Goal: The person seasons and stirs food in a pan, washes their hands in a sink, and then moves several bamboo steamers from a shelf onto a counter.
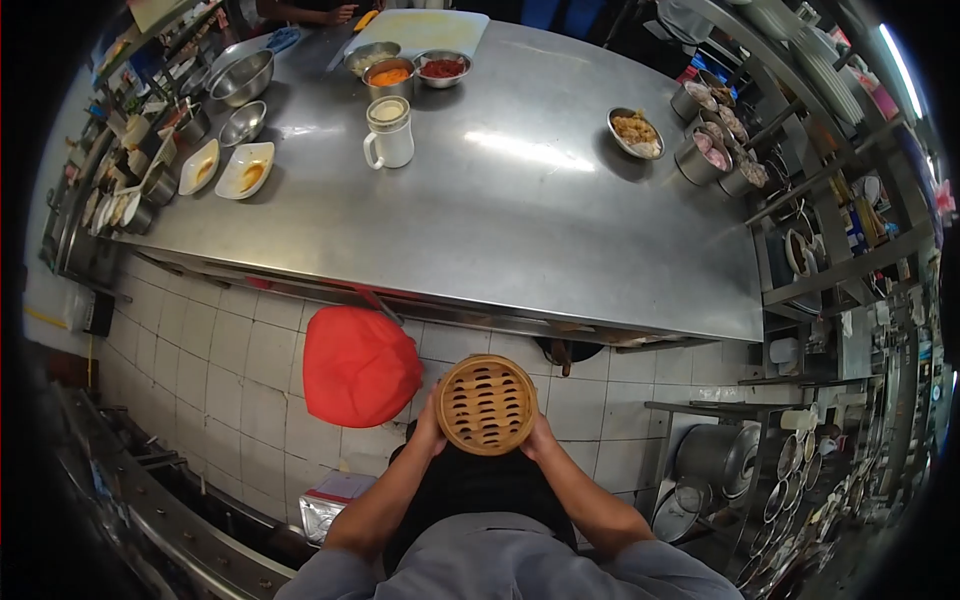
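A round bamboo steamer basket (487,404) is held level in front of my body, its slatted bottom showing and nothing visible on the slats. My left hand (430,424) grips its left rim, and my right hand (542,437) grips the right rim; the fingers are partly hidden behind and under the basket. It hangs over the floor, short of the steel table's (480,220) front edge. To the left of the basket, below the table edge, is a red covered stool or bag-like bundle (362,367).
A white mug-like jug (389,140) stands on the table near metal bowls of orange (388,75) and red food (442,68). Two white dishes (245,171) sit at left, a food bowl (635,133) at right. Another person's hand (341,14) shows at the far edge.
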`<state>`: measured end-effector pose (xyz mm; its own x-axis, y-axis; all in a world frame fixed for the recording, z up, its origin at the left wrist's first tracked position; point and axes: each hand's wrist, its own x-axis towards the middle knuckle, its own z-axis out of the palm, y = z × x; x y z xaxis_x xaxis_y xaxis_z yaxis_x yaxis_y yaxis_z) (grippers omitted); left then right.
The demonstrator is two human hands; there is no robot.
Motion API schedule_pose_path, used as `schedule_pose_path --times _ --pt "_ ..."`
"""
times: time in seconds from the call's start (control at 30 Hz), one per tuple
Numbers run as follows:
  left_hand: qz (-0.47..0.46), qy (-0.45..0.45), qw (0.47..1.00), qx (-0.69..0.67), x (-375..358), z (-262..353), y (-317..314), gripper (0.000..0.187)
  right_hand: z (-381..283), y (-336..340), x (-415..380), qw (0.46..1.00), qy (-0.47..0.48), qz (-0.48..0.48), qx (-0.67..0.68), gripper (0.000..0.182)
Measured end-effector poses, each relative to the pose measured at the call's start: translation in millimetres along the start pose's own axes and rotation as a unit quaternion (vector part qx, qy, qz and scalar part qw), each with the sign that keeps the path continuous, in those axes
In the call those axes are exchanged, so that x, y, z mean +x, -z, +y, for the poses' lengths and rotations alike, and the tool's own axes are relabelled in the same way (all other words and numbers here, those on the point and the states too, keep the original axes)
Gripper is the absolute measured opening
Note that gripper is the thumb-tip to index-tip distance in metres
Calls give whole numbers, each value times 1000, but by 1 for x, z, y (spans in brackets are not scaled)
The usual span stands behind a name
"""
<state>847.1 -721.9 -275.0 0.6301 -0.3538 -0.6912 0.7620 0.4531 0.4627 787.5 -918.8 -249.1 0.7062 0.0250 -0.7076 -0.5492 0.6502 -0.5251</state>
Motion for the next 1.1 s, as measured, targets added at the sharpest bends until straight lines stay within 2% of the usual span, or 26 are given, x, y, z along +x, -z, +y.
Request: schedule_pose_path --times 0.03,0.13,0.2,0.23,0.4,0.53,0.67,0.73,0.77,0.83,0.9,0.93,0.97,1.0,1.03,1.1 --pt "-15 -1 1000 -9 -12 1 3 68 -10 -15 -23 1000 -5 15 -4 74" --pt "-19 -8 1000 10 -76 60 -57 66 -55 -59 -82 998 11 46 -37 77" --pt "-43 -10 999 -2 -85 86 -74 62 -94 -83 -105 988 38 95 -115 83" --pt "-51 -2 999 -15 -88 105 -92 59 -113 -90 -106 985 67 92 -132 83" --pt "-94 -114 987 61 -81 191 -187 46 -214 -120 -84 967 206 1 -152 79" --pt "-119 -131 976 129 -42 224 -234 56 -278 -130 -56 964 180 -7 -196 79" --pt "-72 -94 985 129 23 228 -240 53 -297 -111 7 974 149 -6 -173 81" --pt "-24 -59 985 161 43 225 -244 62 -298 -98 36 977 126 -20 -170 83" --pt "-52 -94 983 149 62 224 -242 65 -302 -96 44 980 118 -20 -161 83" --pt "-42 -66 979 187 77 231 -232 68 -305 -89 49 983 101 -18 -154 84" --pt "-36 -43 973 225 73 243 -232 71 -318 -84 44 956 119 -4 -267 88" --pt "12 -102 969 225 66 247 -232 78 -324 -81 41 956 118 -7 -267 88" --pt "59 -160 960 224 61 249 -233 86 -328 -77 36 962 153 -53 -219 92" --pt "62 -159 960 224 57 246 -236 86 -329 -74 34 963 186 -98 -168 97" --pt "-6 -175 960 218 48 241 -242 88 -324 -76 35 951 196 -88 -223 99" --pt "-113 -173 963 174 34 233 -258 89 -315 -84 42 950 199 -126 -204 98"
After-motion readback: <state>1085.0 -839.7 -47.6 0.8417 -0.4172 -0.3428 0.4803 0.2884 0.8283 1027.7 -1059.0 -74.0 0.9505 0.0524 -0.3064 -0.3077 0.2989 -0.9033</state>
